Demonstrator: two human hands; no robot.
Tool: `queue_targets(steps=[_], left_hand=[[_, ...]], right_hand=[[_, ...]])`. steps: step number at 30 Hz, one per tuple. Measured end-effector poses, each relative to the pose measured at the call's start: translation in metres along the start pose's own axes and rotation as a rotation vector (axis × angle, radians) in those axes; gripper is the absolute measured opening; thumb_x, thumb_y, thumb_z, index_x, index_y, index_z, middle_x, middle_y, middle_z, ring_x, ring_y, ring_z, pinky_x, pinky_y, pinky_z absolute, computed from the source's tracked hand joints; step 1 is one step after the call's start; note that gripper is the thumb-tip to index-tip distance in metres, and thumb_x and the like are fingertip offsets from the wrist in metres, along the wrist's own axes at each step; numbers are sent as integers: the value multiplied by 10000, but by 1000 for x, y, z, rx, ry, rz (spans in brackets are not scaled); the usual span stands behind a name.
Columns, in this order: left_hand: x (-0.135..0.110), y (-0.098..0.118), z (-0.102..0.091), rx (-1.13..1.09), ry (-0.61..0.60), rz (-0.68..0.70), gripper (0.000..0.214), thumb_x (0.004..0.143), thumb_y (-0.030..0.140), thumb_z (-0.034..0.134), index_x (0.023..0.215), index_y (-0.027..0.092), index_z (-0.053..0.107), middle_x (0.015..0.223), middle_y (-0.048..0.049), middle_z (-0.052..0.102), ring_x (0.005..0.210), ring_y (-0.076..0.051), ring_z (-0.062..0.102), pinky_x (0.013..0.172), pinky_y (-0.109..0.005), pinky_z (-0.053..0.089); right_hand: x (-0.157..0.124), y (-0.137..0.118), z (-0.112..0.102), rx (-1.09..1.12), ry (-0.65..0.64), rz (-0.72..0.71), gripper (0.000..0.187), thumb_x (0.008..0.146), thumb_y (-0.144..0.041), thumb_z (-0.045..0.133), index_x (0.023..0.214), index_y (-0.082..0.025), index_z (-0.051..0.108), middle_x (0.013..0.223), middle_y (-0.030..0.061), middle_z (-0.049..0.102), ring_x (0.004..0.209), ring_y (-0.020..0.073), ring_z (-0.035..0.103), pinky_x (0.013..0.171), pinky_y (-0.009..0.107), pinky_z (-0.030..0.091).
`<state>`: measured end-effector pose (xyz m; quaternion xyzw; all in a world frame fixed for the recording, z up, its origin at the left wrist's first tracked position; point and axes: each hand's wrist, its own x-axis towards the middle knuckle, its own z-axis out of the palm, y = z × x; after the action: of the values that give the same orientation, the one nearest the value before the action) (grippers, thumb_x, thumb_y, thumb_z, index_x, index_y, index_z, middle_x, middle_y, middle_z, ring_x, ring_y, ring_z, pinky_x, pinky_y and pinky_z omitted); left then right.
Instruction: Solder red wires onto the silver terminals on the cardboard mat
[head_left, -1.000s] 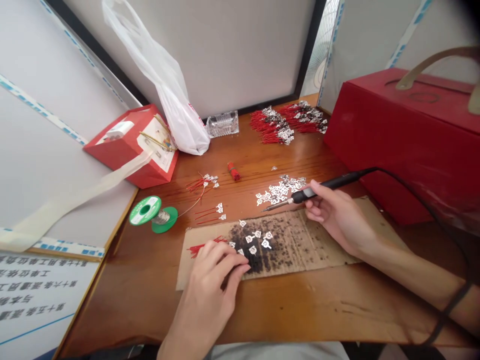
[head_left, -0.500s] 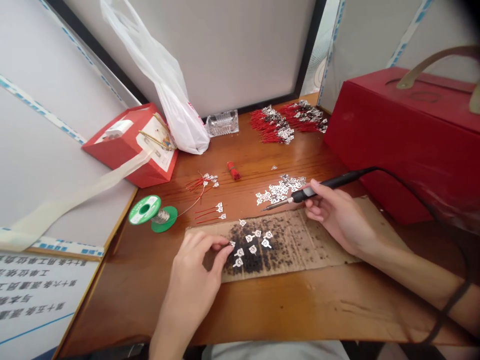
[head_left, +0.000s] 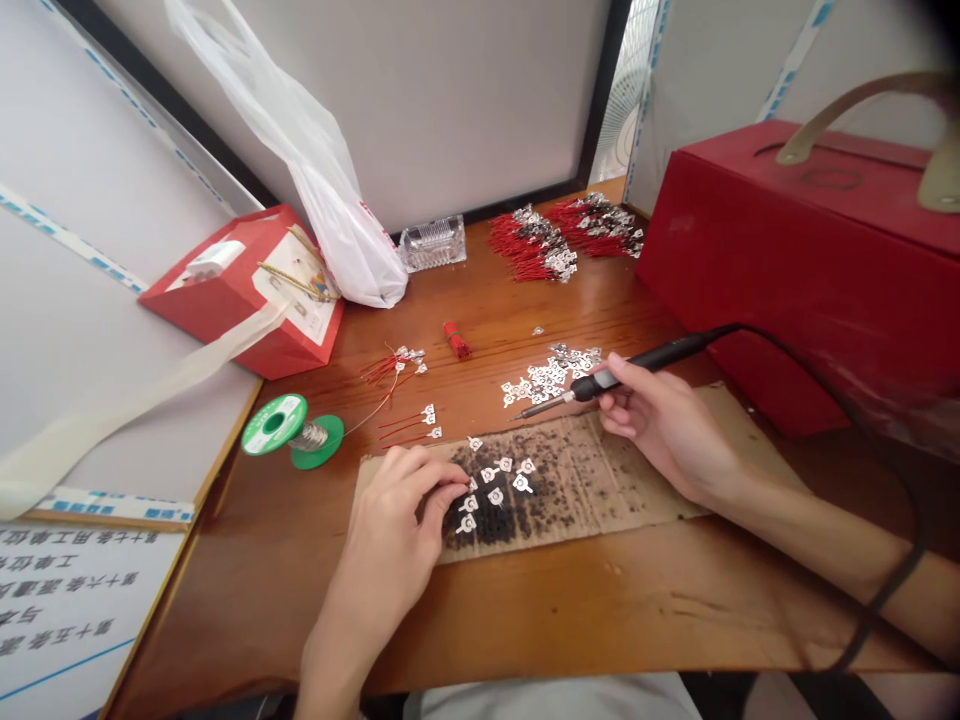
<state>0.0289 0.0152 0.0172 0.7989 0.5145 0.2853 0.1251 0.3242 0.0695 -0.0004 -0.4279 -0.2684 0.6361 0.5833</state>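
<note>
My left hand [head_left: 401, 525] rests on the left end of a scorched cardboard mat [head_left: 600, 480], fingers curled and pinched at a small silver terminal [head_left: 469, 487]. Several more silver terminals [head_left: 496, 478] lie on the burnt patch beside it. My right hand [head_left: 664, 425] grips a black soldering iron [head_left: 600, 382] like a pen, its tip pointing left just above the mat's far edge. The iron's black cord [head_left: 825, 380] loops off to the right.
A green solder spool [head_left: 289, 428] sits left of the mat. Loose terminals [head_left: 551, 375] and red wired pieces [head_left: 409, 422] lie behind it, with bundles [head_left: 559, 240] farther back. A big red box [head_left: 810, 260], a small red box [head_left: 247, 295], a plastic bag [head_left: 330, 190] and a glass dish [head_left: 431, 242] ring the wooden table [head_left: 525, 610].
My left hand slid left off the burnt patch and closed its fingers at the edge terminal; the red wires it covered are out of sight. The right hand barely moved.
</note>
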Motion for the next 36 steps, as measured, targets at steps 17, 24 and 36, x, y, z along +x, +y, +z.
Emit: queue_targets(steps=[17,24,36], left_hand=[[-6,1,-4,66,-74,-23,163,1098,234,636,953,240,709,964,-23,717,917,-220,627,821,-368,514],[-4,8,3,145,-56,42,257,1110,119,503,901,224,609,929,-35,649,867,-237,537,772,-380,422],[-6,13,-4,198,202,45,226,1110,43,423,1037,232,523,945,4,589,842,-126,615,783,-259,497]], right_hand=[[-1,-1,2,16,34,4,563,599,-580,1108,806,-164,791,690,15,592,590,92,445,485,242,332],[-1,-2,3,25,14,5,548,618,-575,1103,801,-168,787,677,16,587,586,97,452,481,246,316],[-1,-2,5,47,38,19,572,577,-562,1123,776,-159,770,668,13,592,574,80,440,476,221,327]])
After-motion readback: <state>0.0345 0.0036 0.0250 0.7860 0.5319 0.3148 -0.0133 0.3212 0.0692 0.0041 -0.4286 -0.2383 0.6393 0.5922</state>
